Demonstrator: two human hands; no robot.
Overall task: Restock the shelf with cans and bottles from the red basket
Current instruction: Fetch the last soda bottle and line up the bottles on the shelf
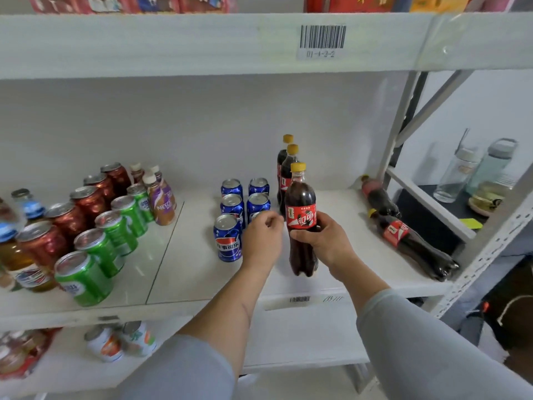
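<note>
Cola bottle (300,217) upright, yellow cap up, long axis vertical, base on the white shelf (340,249), at the front of a row of two more cola bottles (285,174). Clamped around its label by the right hand (320,235), forearm reaching up from lower right. Left hand (261,235) loosely curled, empty, just beside blue cans (230,217). Farther right, two bottles lying flat (403,232). Green and red cans (95,226) at left.

On the shelf (187,272): cans (232,223) left of three upright bottles (300,220) in file; two bottles (403,235) lie further right.
</note>
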